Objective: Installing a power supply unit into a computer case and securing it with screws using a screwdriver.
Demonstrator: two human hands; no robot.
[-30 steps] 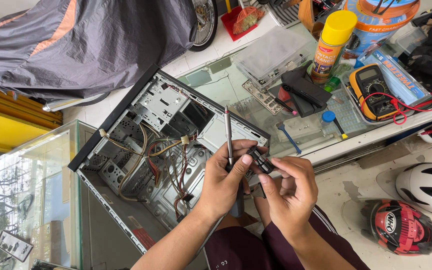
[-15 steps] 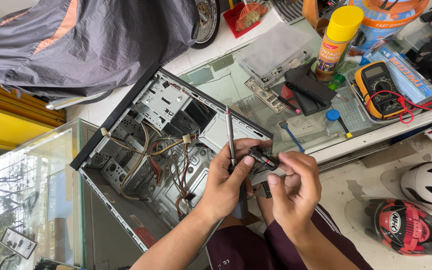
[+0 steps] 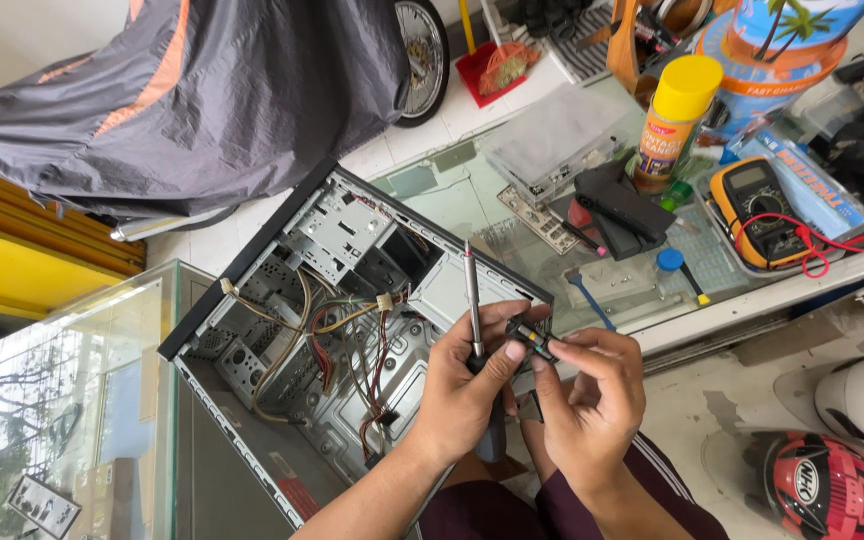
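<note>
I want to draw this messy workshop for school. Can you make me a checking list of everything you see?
Surface: glass counter, crowded at the right.
Job's things: small black part pinched between both hands; screwdriver upright in the left hand; open computer case, side panel off.
Clutter: yellow-capped spray can, yellow multimeter, clear plastic box, blue-capped tool.
Hands: left hand grips the screwdriver; right hand holds the part.
Cables: loose wires inside the case; red lead on the multimeter.
Surroundings: covered motorbike, helmets on the floor.

screwdriver (image 3: 473,300) handle hidden in left hand (image 3: 462,395) grip
</note>
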